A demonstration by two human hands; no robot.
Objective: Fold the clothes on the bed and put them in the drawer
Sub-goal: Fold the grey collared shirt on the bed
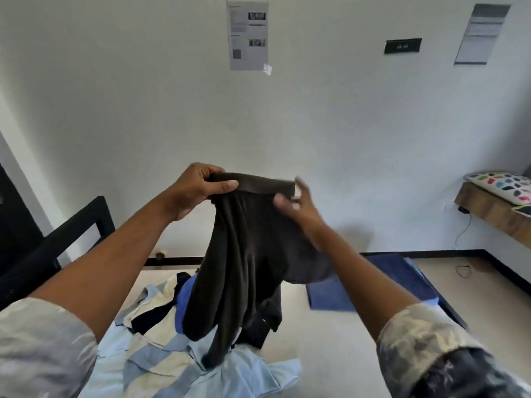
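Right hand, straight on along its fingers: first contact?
Probably the top edge of the dark garment, held at its other end by the left hand. The right hand is blurred, so depth is uncertain.

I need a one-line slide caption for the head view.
Left hand grips a dark garment above the clothes pile; right hand, blurred, at its top edge.

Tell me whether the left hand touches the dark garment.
Touching. Head view: the left hand grips the dark garment at its top edge, thumb over it.
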